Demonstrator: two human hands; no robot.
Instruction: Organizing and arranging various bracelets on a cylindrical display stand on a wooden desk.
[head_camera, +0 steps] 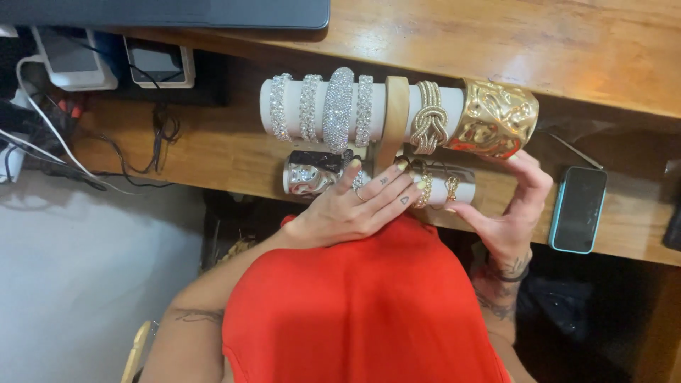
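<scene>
A wooden tabletop (610,50) of warm honey colour fills the upper frame, with a lower wooden shelf (213,152) beneath its edge and a pale floor (78,284) at 8 o'clock. A two-tier bracelet stand (394,117) sits at the centre, its upper white roll (383,106) lying with its long axis running from 9 to 3 o'clock, parallel to the tabletop's edge. On this roll hang four crystal bracelets (323,106), a gold knot bracelet (428,117) and, at the 3 o'clock end, a wide hammered gold cuff (495,118). The lower roll (436,190) runs the same way, carrying a silver cuff (311,172) at 9 o'clock and thin gold bracelets (425,190).

The left hand (358,206) reaches up from 6 o'clock, palm down, fingers (397,195) extended and held close together, resting over the lower roll beside the silver cuff. The right hand (514,206) comes in from 4 o'clock, wrist bent, fingers curled loosely around the lower roll's 3 o'clock end, fingertips just beneath the gold cuff. A phone in a teal case (578,209) lies at 3 o'clock.
</scene>
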